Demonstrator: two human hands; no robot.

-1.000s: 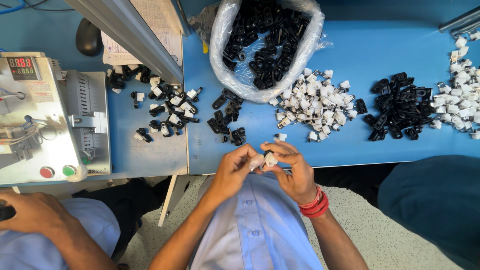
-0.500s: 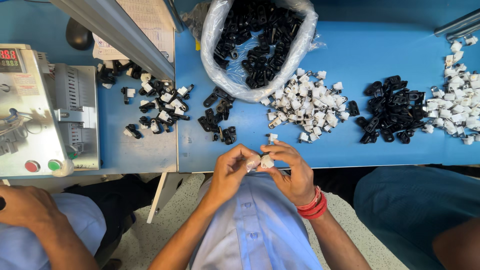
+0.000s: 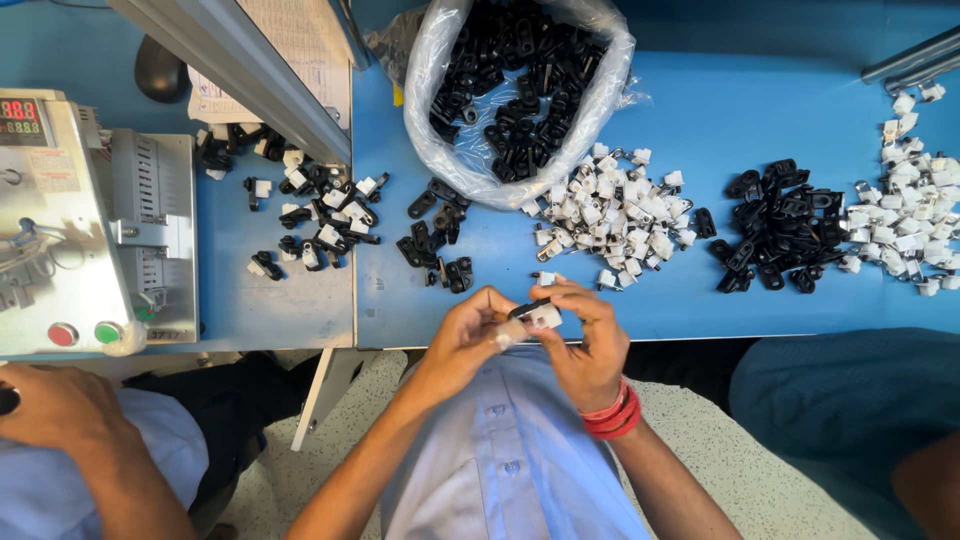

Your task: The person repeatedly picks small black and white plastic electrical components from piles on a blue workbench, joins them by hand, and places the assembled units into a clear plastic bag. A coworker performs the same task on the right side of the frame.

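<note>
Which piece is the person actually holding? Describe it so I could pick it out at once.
Start at the blue worktable and go to its near edge, below the clear plastic bag of black clips. There the left hand and right hand meet around a small white plastic part joined to a black clip. It alone is off the table; the others lie in piles.

Blue table [image 3: 720,90]; clear bag of black parts [image 3: 515,90]; white clips [image 3: 615,215]; black clips [image 3: 780,225]; grey machine [image 3: 90,230].
</note>
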